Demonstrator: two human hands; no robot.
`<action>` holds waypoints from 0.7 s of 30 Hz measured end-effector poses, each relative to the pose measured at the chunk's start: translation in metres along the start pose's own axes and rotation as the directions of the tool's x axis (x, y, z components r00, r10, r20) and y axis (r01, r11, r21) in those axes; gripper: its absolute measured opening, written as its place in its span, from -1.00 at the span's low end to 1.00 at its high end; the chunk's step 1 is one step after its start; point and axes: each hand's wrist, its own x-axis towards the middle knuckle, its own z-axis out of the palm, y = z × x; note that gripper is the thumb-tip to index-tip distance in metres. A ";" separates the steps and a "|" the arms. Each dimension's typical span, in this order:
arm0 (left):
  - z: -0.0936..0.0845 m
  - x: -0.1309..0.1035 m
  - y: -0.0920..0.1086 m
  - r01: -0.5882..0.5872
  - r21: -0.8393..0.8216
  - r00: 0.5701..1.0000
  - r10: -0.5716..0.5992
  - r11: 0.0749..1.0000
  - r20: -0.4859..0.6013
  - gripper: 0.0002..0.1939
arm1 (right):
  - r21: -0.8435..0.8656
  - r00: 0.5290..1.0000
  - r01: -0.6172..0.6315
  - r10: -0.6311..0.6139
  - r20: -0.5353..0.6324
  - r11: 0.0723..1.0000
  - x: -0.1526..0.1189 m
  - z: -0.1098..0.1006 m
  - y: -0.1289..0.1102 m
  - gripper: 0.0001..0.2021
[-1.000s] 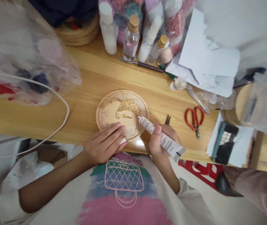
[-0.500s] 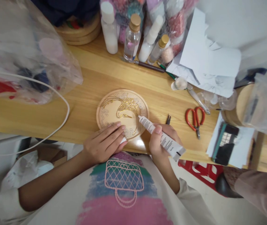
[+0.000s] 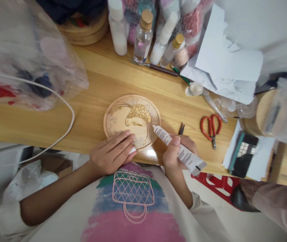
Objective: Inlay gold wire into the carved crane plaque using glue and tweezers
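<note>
A round wooden plaque [image 3: 118,126] lies on the table, with a crane-like bird drawn on it partly in raised gold lines. My left hand [image 3: 111,151] rests over its lower left edge, fingers stretched out flat. A small white piece [image 3: 132,150] shows beneath these fingers; what it is I cannot make out. My right hand [image 3: 180,153] is closed around a white squeeze tube [image 3: 191,161] with printed text. The tube slants up and left, and its nozzle is at the plaque's right side, close to the drawn feathers. Whether the nozzle touches the surface I cannot tell.
Red-handled pliers [image 3: 210,127] and dark tweezer-like tips [image 3: 181,128] lie to the right. Several bottles [image 3: 142,42] stand at the back beside white papers [image 3: 229,64]. A phone [image 3: 244,154] is at far right. A plastic bag [image 3: 65,77] and white cable [image 3: 70,114] occupy the left.
My right hand and the tube have shifted slightly right, taking the nozzle away from the bird's gold body towards the plaque's right rim. My left hand stays in place.
</note>
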 end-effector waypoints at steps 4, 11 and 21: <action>0.000 -0.001 0.000 0.006 -0.012 1.000 -0.006 1.000 -0.005 -0.79 | -0.001 0.999 -0.023 0.023 0.048 1.000 0.002 0.000 -0.003 -0.92; 0.001 -0.003 0.000 0.010 -0.023 1.000 -0.010 1.000 0.014 -0.76 | -0.011 0.999 -0.018 0.018 0.029 1.000 0.002 0.001 -0.002 -0.91; 0.008 -0.011 0.004 0.061 -0.059 0.997 -0.063 0.996 -0.040 -0.72 | -0.005 0.996 -0.077 0.077 0.037 0.997 0.001 0.001 -0.002 -0.84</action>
